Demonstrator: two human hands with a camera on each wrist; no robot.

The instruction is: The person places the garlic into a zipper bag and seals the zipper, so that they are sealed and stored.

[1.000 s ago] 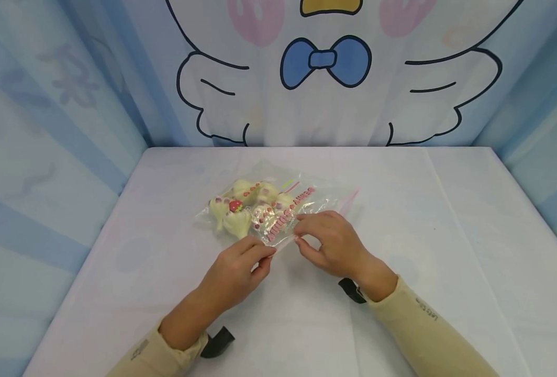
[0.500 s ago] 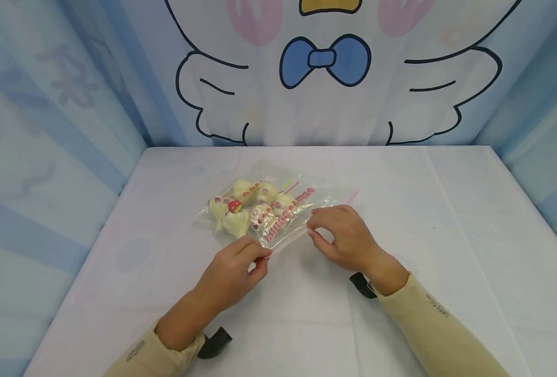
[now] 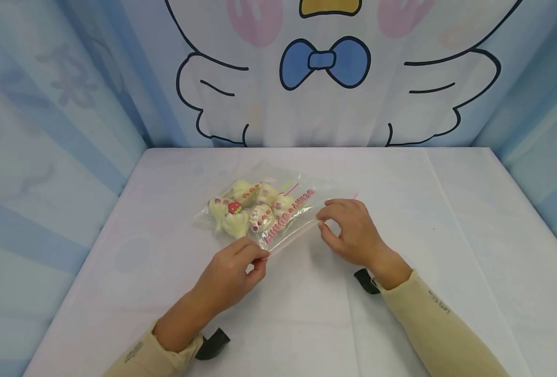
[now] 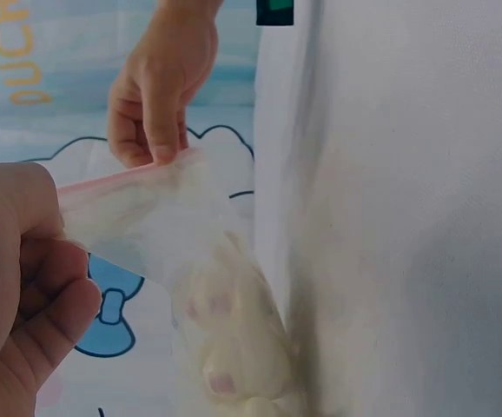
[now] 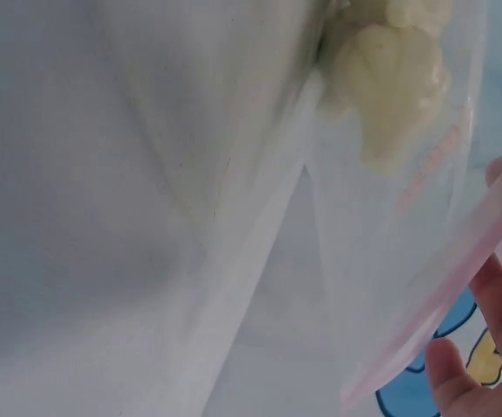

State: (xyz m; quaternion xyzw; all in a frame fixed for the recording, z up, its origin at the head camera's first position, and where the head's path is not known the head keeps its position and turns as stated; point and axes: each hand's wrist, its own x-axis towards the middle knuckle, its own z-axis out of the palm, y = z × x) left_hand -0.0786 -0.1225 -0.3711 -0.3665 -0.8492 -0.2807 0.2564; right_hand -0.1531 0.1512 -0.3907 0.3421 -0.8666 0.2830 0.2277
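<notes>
A clear zip bag point(image 3: 302, 222) with red lettering and a pink strip along its opening lies on the table in the head view. Inside are several cream-coloured, rounded figures point(image 3: 235, 224) with pinkish spots, one with a red strawberry-like piece point(image 3: 234, 207). My left hand point(image 3: 236, 269) pinches the near corner of the bag's opening between thumb and fingers. Farther along that edge, my right hand point(image 3: 349, 228) pinches the strip with thumb and forefinger. In the left wrist view, the strip runs taut between both hands, the figures point(image 4: 242, 347) bunched at the far end.
A white cloth covers the table point(image 3: 448, 251). Behind it hangs a curtain point(image 3: 325, 115) printed with a blue bow tie, and pale blue curtains point(image 3: 47, 183) close in the sides. Black wrist-worn pieces point(image 3: 212, 344) show beneath the cuffs of both beige sleeves point(image 3: 441, 324).
My right hand has slid along the bag's opening, to the right and away from me. The left hand has shifted slightly left, keeping its pinch; the bag has hardly moved.
</notes>
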